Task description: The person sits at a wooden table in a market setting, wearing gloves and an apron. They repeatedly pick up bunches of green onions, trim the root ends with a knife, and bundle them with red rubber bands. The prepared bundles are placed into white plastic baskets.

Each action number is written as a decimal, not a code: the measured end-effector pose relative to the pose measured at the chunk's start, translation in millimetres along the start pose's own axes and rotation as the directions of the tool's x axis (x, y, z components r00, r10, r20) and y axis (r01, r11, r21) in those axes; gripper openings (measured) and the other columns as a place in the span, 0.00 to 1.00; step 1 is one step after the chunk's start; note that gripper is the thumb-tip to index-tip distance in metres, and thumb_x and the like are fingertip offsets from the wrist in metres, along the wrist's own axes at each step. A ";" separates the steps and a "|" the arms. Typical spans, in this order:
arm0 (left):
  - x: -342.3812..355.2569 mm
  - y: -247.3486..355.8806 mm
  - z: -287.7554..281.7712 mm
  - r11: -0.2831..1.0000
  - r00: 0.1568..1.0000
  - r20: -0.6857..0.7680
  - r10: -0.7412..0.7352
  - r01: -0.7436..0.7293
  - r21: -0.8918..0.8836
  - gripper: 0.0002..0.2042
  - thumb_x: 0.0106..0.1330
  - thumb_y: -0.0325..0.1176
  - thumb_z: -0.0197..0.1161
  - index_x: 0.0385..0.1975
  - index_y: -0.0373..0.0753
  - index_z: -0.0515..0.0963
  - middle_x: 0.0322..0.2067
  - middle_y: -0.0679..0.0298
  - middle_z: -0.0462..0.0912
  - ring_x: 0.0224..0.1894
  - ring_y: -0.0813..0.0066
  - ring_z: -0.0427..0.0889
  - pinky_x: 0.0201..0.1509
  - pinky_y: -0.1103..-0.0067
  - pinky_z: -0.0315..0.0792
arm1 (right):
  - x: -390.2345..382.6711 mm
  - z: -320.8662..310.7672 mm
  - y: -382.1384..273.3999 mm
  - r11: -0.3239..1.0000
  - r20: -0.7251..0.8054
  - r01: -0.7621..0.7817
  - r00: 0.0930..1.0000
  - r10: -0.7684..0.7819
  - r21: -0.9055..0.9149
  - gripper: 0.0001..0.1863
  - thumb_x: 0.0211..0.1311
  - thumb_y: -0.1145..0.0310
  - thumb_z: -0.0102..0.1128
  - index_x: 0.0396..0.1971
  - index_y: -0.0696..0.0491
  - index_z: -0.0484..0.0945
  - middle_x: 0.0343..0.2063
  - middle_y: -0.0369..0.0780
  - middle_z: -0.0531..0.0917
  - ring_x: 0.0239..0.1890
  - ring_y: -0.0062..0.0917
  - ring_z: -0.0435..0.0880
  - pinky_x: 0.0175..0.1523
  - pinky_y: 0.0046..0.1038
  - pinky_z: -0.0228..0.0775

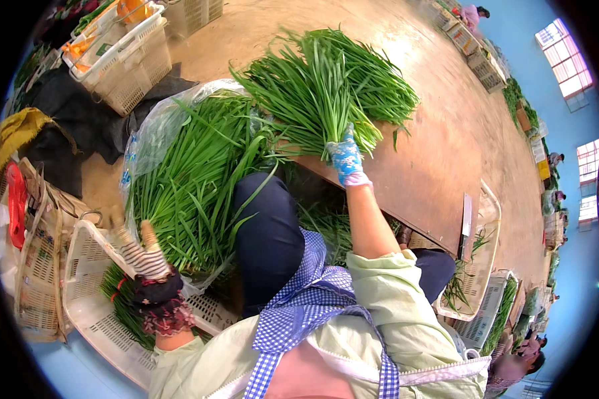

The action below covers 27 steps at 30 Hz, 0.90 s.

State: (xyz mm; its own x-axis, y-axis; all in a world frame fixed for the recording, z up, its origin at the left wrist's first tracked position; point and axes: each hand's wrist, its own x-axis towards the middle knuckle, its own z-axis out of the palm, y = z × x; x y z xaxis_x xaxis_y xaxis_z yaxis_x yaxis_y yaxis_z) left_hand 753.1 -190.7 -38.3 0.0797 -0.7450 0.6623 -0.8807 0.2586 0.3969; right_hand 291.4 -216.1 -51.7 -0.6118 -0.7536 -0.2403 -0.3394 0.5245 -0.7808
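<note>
My right hand (346, 159), in a blue patterned glove, grips a bunch of long flat greens (323, 100) by its pale stem ends, over a wooden board (432, 179). My left hand (146, 256), in a striped glove, has its fingers apart at the near edge of a large pile of greens (180, 166) in a clear plastic bag (146, 136). Below that hand, a white plastic basket (100, 332) holds bundled greens (116, 299). A knife (464, 223) lies at the board's right edge.
A basket (472, 286) stands at the right, stacked crates (123, 66) at upper left beside a dark sheet (80, 126). A yellow sack (16, 136) and red object (14, 203) sit at far left. Other people (519, 359) and piles of greens line the right wall.
</note>
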 end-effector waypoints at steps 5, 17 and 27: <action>20.7 152.9 5.8 0.914 0.976 0.192 0.106 -0.019 -0.405 0.25 0.60 0.32 0.58 0.59 0.38 0.64 0.61 0.50 0.61 0.63 0.53 0.60 0.65 0.67 0.55 | -55.4 -87.7 -23.1 0.772 0.215 -0.050 0.970 -0.114 0.633 0.30 0.56 0.74 0.54 0.60 0.56 0.60 0.28 0.37 0.78 0.21 0.18 0.74 0.24 0.22 0.69; -111.3 397.9 177.5 -0.121 -0.246 0.868 0.431 0.938 0.325 0.22 0.62 0.45 0.58 0.50 0.38 0.69 0.46 0.58 0.75 0.46 0.62 0.75 0.51 0.66 0.69 | -132.8 -183.9 110.1 0.844 0.180 -0.084 0.984 -0.015 0.530 0.31 0.55 0.69 0.57 0.60 0.55 0.62 0.35 0.36 0.79 0.28 0.18 0.76 0.31 0.19 0.68; -156.5 464.7 162.0 0.003 -0.549 0.826 0.130 0.833 0.553 0.16 0.62 0.44 0.57 0.41 0.39 0.75 0.34 0.55 0.80 0.34 0.59 0.77 0.44 0.61 0.71 | -173.4 -172.7 159.2 0.991 0.000 -0.105 0.994 0.105 -0.081 0.46 0.54 0.58 0.58 0.66 0.51 0.39 0.29 0.53 0.80 0.30 0.50 0.78 0.34 0.43 0.69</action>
State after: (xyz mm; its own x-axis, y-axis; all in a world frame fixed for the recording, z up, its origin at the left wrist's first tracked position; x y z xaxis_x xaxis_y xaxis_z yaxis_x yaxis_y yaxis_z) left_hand 255.8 -53.6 -60.5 -0.5441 -0.0650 -0.8365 -0.1945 -0.9601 0.2011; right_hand 220.1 66.4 -34.7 -0.6440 -0.6944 -0.3211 -0.3304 0.6310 -0.7019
